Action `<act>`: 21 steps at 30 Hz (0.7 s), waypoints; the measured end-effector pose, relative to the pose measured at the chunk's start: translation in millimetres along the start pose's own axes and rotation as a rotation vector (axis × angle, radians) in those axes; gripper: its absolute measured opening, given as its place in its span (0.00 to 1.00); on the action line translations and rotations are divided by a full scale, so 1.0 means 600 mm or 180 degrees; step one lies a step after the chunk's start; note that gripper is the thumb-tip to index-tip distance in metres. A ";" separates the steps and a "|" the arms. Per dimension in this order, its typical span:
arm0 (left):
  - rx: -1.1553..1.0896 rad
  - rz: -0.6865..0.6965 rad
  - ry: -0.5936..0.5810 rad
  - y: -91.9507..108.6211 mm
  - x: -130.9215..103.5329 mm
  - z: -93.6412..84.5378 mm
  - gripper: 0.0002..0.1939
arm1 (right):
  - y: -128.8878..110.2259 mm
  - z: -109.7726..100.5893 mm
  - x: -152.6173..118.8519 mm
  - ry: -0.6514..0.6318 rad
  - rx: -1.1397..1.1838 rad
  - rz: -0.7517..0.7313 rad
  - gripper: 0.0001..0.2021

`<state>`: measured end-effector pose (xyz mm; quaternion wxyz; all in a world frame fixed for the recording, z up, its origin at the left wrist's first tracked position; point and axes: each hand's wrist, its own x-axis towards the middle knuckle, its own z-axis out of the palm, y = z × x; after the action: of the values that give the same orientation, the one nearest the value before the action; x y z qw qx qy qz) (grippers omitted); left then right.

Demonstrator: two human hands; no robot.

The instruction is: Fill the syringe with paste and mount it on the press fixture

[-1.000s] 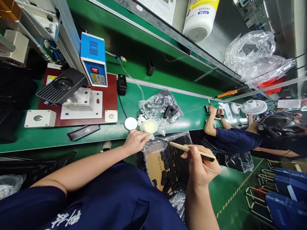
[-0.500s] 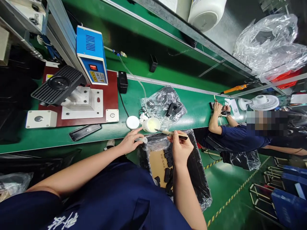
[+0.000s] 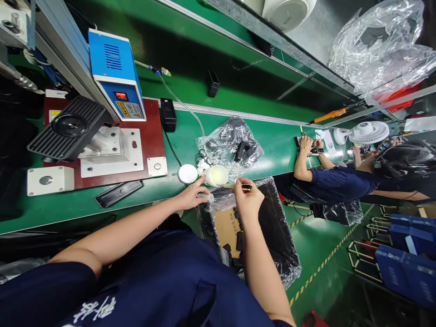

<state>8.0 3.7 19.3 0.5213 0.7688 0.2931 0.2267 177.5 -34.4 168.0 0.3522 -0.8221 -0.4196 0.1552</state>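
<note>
My left hand [image 3: 189, 197] is closed round a small translucent tube [image 3: 209, 198] with a round end, at the front edge of the green bench. Its index finger reaches to the side of a white tub [image 3: 218, 176] of pale yellow paste. A slim tool [image 3: 246, 186] with a tan and black handle is pinched in my right hand [image 3: 249, 202]. The tool's tip lies just off the tub's right front side, close to the tube. Beside the tub on the left is a round white lid [image 3: 187, 173].
A clear bag of dark cables [image 3: 231, 138] lies behind the tub. To the left stand a blue box [image 3: 116, 75] and a metal fixture [image 3: 112, 159]. Below the bench edge is a plastic-lined bin [image 3: 269, 227] with black parts. A co-worker [image 3: 337, 181] works at the right.
The tool's tip has come out of the tub and down towards the tube. My right hand has moved slightly left. The view has shifted a little.
</note>
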 end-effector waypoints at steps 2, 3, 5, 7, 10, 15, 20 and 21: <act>-0.0058 0.0033 -0.0012 -0.001 -0.003 0.001 0.08 | -0.013 0.004 -0.002 -0.0020 -0.0213 -0.0020 0.12; -0.0079 0.0044 -0.0017 -0.002 -0.003 0.002 0.08 | -0.019 0.007 -0.004 -0.0006 -0.0286 -0.0028 0.12; -0.0122 0.0040 -0.0021 -0.004 -0.004 0.002 0.08 | -0.030 0.012 -0.008 0.0020 -0.0361 -0.0017 0.11; -0.0187 0.0037 -0.0011 -0.005 -0.004 0.003 0.08 | -0.037 0.016 -0.012 0.0032 -0.0325 0.0032 0.11; -0.0340 0.0006 -0.0002 -0.005 -0.003 0.004 0.09 | -0.040 0.019 -0.016 -0.0006 -0.0173 0.0140 0.11; -0.0574 -0.0282 -0.0151 0.002 -0.003 0.011 0.10 | -0.030 0.020 -0.016 0.0050 0.0217 0.0390 0.12; -0.0614 -0.0313 0.0036 0.010 -0.006 0.024 0.11 | -0.026 0.024 -0.030 0.0124 0.0437 0.0415 0.13; -0.0583 -0.0302 0.0059 0.011 -0.006 0.025 0.10 | -0.025 0.025 -0.035 0.0138 0.0459 0.0399 0.14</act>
<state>16.8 -11.1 20.2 0.5968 0.7010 0.3120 0.2348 148.0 -38.6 167.2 0.4091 -0.8224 -0.3474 0.1888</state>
